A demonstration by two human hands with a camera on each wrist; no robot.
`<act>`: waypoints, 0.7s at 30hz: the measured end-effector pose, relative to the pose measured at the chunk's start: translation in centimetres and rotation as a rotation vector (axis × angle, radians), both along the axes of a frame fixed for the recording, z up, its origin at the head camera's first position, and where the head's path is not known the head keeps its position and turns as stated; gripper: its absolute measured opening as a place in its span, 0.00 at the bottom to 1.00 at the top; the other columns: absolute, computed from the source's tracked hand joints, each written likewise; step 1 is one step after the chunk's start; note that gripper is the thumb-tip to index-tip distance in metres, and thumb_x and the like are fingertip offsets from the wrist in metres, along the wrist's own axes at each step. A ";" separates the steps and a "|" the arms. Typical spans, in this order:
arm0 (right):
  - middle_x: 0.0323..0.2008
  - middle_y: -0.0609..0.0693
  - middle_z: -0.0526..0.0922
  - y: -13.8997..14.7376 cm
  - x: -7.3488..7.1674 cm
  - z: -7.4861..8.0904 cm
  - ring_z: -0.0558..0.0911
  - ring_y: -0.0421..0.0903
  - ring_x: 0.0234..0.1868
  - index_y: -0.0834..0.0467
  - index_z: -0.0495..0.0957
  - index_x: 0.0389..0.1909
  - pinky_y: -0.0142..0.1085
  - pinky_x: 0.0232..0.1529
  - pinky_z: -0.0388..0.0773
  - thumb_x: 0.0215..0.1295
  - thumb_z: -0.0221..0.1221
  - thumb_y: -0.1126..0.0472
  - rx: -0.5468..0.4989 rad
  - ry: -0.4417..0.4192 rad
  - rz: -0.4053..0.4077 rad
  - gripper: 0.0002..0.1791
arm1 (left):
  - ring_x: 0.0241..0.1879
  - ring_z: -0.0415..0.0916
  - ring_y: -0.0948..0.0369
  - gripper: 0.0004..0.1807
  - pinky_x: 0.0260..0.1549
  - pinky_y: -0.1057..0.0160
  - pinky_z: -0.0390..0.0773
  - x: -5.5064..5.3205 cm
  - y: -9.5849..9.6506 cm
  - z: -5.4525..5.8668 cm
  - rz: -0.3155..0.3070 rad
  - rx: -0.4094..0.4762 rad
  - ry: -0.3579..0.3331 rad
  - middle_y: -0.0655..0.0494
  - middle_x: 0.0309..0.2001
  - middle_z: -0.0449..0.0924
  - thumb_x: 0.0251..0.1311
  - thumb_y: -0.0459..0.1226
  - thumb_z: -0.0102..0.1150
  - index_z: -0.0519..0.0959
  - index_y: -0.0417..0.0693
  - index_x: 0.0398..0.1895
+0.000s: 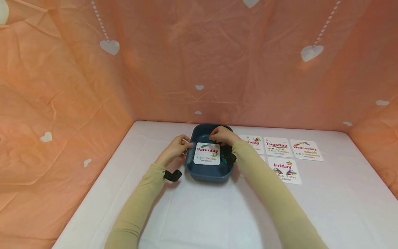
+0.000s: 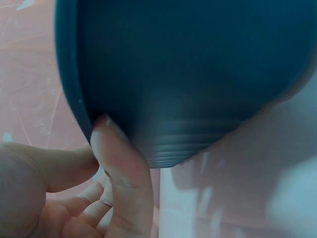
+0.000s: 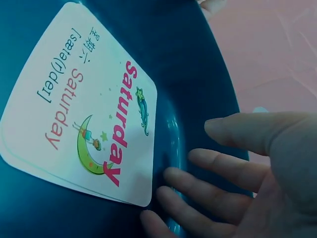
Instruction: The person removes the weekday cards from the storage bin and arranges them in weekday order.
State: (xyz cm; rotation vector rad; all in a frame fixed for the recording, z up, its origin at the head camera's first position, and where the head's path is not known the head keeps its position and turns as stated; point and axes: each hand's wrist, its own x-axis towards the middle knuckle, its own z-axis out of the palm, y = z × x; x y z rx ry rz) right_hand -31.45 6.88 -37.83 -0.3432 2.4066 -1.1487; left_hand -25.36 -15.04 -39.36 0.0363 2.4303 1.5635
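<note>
A dark blue plastic tray point(image 1: 205, 175) stands on the white table. Inside it lies a white flash card reading "Saturday" point(image 1: 206, 154); the right wrist view shows another card edge beneath it. At the tray's left side, my left hand point(image 1: 176, 148) pinches the rim between thumb and finger, as the left wrist view shows. My right hand point(image 1: 226, 134) is over the tray's far right part, its fingers point(image 3: 218, 168) relaxed and slightly bent beside the "Saturday" card point(image 3: 94, 114), apart from it and holding nothing.
Right of the tray lie cards "Tuesday" point(image 1: 277, 148), "Wednesday" point(image 1: 306, 151) and "Friday" point(image 1: 284, 171). A card ending in "nday" point(image 1: 255, 142) is partly covered by my right arm, and another beside "Friday" is mostly hidden. Orange cloth point(image 1: 186, 62) with white hearts walls the table's back and sides.
</note>
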 end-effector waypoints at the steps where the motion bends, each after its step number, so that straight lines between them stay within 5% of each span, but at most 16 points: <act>1: 0.48 0.59 0.78 -0.1 -0.1 -0.1 0.76 0.53 0.47 0.63 0.74 0.59 0.46 0.46 0.77 0.68 0.56 0.58 0.012 -0.002 -0.004 0.21 | 0.21 0.68 0.60 0.10 0.19 0.63 0.75 0.0 0.0 0.0 0.001 0.000 -0.002 0.50 0.26 0.71 0.68 0.35 0.54 0.68 0.38 0.47; 21: 0.50 0.59 0.78 -0.4 -0.3 -0.5 0.77 0.52 0.47 0.66 0.80 0.47 0.42 0.43 0.79 0.53 0.66 0.72 0.095 0.013 0.021 0.18 | 0.20 0.68 0.60 0.10 0.19 0.62 0.75 0.3 -0.2 0.0 -0.006 -0.002 -0.007 0.50 0.25 0.71 0.68 0.35 0.53 0.68 0.38 0.47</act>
